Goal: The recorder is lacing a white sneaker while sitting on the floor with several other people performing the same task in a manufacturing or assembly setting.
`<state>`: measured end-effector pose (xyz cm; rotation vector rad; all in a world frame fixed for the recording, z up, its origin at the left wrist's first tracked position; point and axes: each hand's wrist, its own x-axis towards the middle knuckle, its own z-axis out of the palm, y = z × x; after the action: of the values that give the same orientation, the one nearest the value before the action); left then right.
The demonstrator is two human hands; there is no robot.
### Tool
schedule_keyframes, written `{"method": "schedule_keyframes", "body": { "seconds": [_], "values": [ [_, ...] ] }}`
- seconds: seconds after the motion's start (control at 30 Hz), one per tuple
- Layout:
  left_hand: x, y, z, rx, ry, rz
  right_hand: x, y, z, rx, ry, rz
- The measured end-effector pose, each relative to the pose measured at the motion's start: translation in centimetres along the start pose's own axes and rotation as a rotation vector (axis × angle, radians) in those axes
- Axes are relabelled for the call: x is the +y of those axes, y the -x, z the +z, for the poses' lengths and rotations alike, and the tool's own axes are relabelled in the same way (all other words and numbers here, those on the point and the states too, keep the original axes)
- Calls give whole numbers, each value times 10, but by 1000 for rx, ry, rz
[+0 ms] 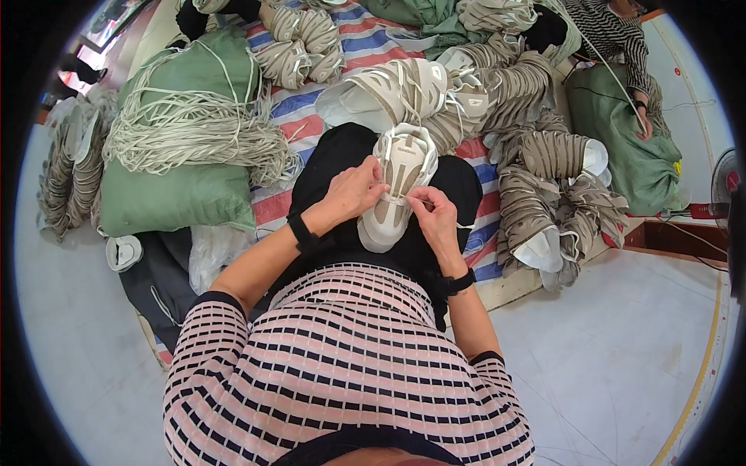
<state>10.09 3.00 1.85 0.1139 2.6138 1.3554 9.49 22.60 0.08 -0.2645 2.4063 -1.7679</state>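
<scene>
On my lap, between my knees, rests a beige and white shoe upper [381, 231], toe toward me and tongue pointing away. A pale shoelace [397, 199] crosses its lower eyelet area. My left hand [354, 191] is closed at the upper's left side, with thumb and fingertips pinching the left end of the lace. From the right, my right hand [436, 221] pinches the lace's other end between thumb and forefinger, beside the eyelet edge. The exact fingertip contact is too small to make out.
Stacked shoe uppers [536, 233] lie right, with more uppers [388, 89] just ahead. At left, a bundle of pale laces [194, 132] lies on a green sack [171, 203]. Another person's hand [644, 123] is near a green sack [622, 147], with a fan [724, 182] beyond.
</scene>
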Motion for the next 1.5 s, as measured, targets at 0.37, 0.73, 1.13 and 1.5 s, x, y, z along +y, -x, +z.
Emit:
{"method": "schedule_keyframes", "body": {
  "seconds": [0.37, 0.73, 1.13, 1.5],
  "values": [
    [-13, -14, 9, -92, 13, -244, -8, 4, -5, -22, 501, -250],
    [-24, -19, -1, -143, 119, -181, 1, -6, 4, -84, 286, -117],
    [-16, -18, 8, -133, 390, -255, 7, -11, -3, -85, 363, -183],
    [-19, -18, 13, -183, 378, -269, 24, -12, 2, -159, 257, -249]
  ]
}}
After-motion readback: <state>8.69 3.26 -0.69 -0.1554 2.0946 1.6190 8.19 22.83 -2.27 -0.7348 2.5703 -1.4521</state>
